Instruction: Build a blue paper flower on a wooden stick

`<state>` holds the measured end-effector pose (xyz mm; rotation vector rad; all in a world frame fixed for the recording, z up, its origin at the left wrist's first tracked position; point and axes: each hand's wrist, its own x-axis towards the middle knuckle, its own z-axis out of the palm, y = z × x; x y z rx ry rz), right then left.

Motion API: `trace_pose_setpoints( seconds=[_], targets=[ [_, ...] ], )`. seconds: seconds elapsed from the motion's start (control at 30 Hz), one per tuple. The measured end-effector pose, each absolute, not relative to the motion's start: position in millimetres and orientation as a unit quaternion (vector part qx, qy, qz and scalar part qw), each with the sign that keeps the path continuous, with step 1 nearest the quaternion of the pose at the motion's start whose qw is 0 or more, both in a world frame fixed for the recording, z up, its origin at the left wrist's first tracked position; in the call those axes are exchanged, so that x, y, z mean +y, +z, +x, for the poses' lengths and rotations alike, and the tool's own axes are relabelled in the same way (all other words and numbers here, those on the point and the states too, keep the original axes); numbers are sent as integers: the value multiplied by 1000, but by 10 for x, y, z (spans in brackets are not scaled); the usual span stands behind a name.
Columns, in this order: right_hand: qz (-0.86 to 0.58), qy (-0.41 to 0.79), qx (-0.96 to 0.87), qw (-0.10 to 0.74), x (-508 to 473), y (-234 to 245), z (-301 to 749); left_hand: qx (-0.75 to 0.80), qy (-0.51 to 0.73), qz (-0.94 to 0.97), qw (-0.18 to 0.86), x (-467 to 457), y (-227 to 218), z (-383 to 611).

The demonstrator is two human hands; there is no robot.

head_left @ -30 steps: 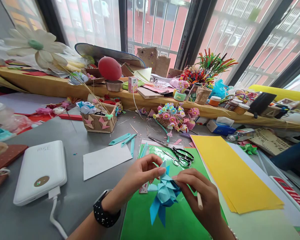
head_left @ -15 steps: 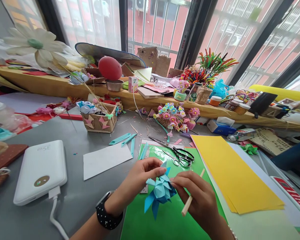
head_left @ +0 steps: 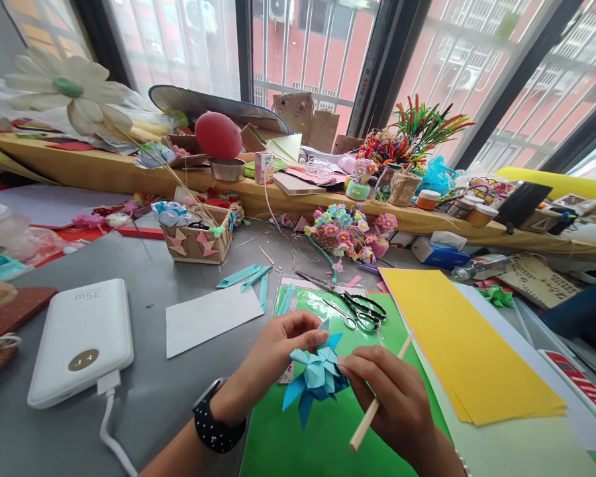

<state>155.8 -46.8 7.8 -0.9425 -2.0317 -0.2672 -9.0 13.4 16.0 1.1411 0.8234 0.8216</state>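
Observation:
Light-blue folded paper makes up an origami flower (head_left: 318,373) with pointed petals, held over the green mat. My left hand (head_left: 289,346) is closed, pinching an upper petal between thumb and fingers. At the flower's right edge, the thumb and forefinger of my right hand (head_left: 395,385) come together on a petal. That same hand holds a thin wooden stick (head_left: 363,426) slantwise, gripped across its fingers. Part of the flower's right side is hidden behind the right fingertips. Black-handled scissors (head_left: 365,311) and a smaller pair of scissors (head_left: 346,319) lie just beyond the hands.
Under the hands is a green mat (head_left: 278,437). Yellow paper sheets (head_left: 471,351) lie right; a white paper (head_left: 211,322) and blue folded strips (head_left: 238,275) lie left. A white power bank (head_left: 82,341) with a cable, a decorated basket (head_left: 198,238) and pastel craft flowers (head_left: 340,232) stand around.
The flower has tipped slightly and shifted a little up and left. The wooden stick's near end has swung left and down. Both hands keep their hold.

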Motion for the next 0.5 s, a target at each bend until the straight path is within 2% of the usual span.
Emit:
trace_pose_setpoints(
  seconds=[0.23, 0.5],
  targets=[
    [-452, -48, -717, 529, -469, 76, 1639, 306, 428, 397, 752, 178, 137, -119],
    [-388, 14, -781, 489, -447, 180, 1598, 240, 390, 424, 781, 110, 107, -74]
  ],
)
